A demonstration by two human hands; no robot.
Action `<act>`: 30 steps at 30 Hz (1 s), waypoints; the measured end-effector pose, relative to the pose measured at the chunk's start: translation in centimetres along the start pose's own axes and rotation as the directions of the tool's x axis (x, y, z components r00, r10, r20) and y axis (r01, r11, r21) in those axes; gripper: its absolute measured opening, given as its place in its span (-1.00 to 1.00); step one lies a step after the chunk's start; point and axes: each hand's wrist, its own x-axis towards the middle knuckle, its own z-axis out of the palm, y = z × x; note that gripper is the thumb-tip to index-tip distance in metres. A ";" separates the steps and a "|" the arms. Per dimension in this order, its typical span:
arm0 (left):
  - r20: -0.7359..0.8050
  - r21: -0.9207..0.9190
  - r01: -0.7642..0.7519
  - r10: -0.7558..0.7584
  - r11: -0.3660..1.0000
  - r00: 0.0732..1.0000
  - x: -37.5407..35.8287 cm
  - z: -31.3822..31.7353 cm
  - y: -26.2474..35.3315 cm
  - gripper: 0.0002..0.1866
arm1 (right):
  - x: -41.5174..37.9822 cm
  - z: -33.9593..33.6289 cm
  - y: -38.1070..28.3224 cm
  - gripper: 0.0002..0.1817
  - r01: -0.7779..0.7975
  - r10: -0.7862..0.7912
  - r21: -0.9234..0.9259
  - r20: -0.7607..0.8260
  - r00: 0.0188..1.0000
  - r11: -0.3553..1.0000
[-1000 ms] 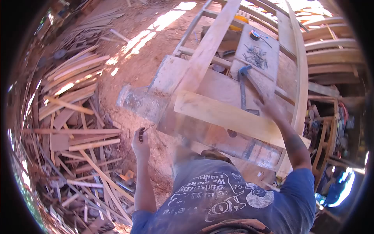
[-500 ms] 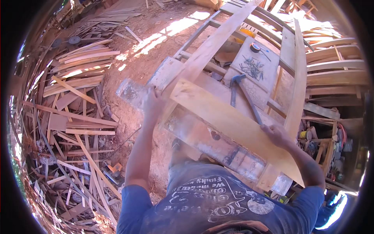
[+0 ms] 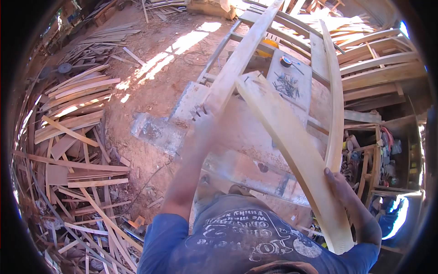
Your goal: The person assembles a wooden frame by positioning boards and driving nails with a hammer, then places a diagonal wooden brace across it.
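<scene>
My right hand (image 3: 337,185) grips the edge of a wide pale wooden plank (image 3: 299,148), thumb up on its side. The plank slants across the bench, its near end beside my right sleeve and its far end raised, with small nails showing there. My left hand (image 3: 200,119), somewhat blurred, is apart from this plank, its fingers spread at the near end of a long board (image 3: 235,66). Past the plank lie a pile of nails (image 3: 286,85) and a round tape measure (image 3: 286,61) on a flat panel (image 3: 301,102). The hammer is hidden from view.
The worn bench (image 3: 246,164) stands in front of me, with a slatted wooden frame beyond it. A curved board (image 3: 336,91) runs along the right. Stacked offcuts (image 3: 82,114) cover the left floor. Shelves with tools (image 3: 365,150) stand at right.
The plank has swung from lying across the bench to a steeper slant, its far end moving right and away. My left hand has moved right; its fingers are spread. The hammer has gone out of sight.
</scene>
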 end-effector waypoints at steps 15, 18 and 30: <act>-0.155 -0.957 -0.231 0.361 0.176 0.920 1.4 -10.6 -1.9 -0.21 | 4.4 7.0 -15.3 -0.24 0.437 -0.279 0.448 -0.376 0.884 0.780; -0.162 -0.973 -0.064 0.461 -0.221 0.873 -5.9 -18.7 5.9 -0.33 | 6.8 8.9 -17.5 -0.21 0.444 -0.307 0.520 -0.331 0.892 0.730; -0.409 -0.869 -0.452 0.224 0.200 0.885 -6.0 -23.5 11.3 -0.29 | 13.7 -0.7 3.8 -0.38 0.194 -0.414 -0.380 -0.675 0.610 0.904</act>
